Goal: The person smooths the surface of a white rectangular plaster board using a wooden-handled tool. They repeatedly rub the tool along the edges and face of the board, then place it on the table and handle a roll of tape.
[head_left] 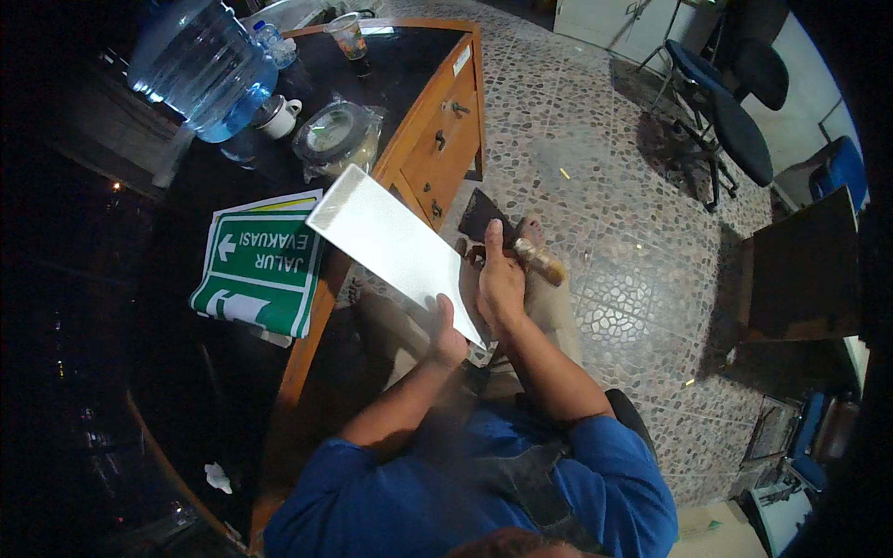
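White board point(391, 244) is slanting; the left hand point(448, 344) is gripping its lower end; the right hand point(503, 286) is facing it, finger grip unclear.

Feed's dim, esp. L side, near-black toward rim. I've got glare spots on the floor point(614, 321), white panel point(395, 246) v. bright, shadows nr chair point(739, 139); fisheye bends desk point(468, 98) edges.
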